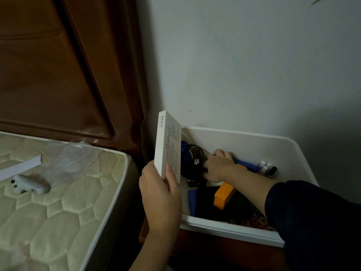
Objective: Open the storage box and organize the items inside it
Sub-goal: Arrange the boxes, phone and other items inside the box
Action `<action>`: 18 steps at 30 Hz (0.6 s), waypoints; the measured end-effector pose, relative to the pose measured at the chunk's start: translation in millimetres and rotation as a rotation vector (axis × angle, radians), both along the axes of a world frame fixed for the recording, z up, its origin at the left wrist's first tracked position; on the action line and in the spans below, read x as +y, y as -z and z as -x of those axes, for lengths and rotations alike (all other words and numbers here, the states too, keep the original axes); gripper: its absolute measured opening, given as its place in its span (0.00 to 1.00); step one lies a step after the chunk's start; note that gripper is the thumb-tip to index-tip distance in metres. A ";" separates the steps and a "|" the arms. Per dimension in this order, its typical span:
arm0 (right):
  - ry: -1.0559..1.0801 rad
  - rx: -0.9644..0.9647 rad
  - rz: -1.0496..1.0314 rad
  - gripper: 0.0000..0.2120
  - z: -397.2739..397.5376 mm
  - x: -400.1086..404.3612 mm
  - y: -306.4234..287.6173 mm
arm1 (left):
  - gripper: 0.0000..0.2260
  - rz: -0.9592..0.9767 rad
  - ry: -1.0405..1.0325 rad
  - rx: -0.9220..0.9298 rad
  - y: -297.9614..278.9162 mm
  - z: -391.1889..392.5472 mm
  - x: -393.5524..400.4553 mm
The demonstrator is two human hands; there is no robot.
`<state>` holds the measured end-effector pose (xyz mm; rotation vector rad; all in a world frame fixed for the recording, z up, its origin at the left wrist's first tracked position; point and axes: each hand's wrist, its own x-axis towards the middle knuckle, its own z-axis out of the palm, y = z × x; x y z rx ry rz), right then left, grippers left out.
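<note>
storage box (242, 137), white and lidless, sits against the wall beside the bed (58, 202). right hand (217, 168) reaches inside among black cables; whether its grip holds anything, i cannot tell. left hand (160, 194) grips a white printed carton (168, 147) upright just outside the box's left edge.

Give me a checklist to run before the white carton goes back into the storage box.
1. Storage box open, lid off: ok.
2. White carton firmly held upright by left hand: ok.
3. Right hand out of the way: not ok, it reaches among the items inside.
4. What the right hand grips: cannot tell, fingers hidden by dark items.
5. Free spot for the carton: cannot tell; orange box and small bottles fill the visible floor.
</note>
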<state>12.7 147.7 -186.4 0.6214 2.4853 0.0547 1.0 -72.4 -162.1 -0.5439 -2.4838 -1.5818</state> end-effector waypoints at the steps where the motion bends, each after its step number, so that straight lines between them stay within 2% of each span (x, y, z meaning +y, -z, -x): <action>1: -0.062 -0.044 -0.017 0.30 -1.8 1.6 4.6 | 0.13 -0.005 0.001 -0.002 -0.1 -0.1 0.1; 3: -0.105 -0.078 -0.032 0.36 -2.2 3.7 10.6 | 0.14 -0.011 0.001 -0.006 -0.7 -0.3 -0.2; 6: -0.090 -0.075 0.015 0.38 -1.4 5.9 11.3 | 0.13 -0.007 0.000 -0.007 -1.2 -0.6 -0.6; 13: 0.148 -0.072 0.265 0.35 7.9 1.1 11.1 | 0.12 0.002 -0.007 0.009 -2.1 -1.2 0.6; 18: 0.246 -0.015 0.282 0.44 6.2 -3.1 15.0 | 0.11 0.004 -0.007 0.007 -2.1 -1.2 0.8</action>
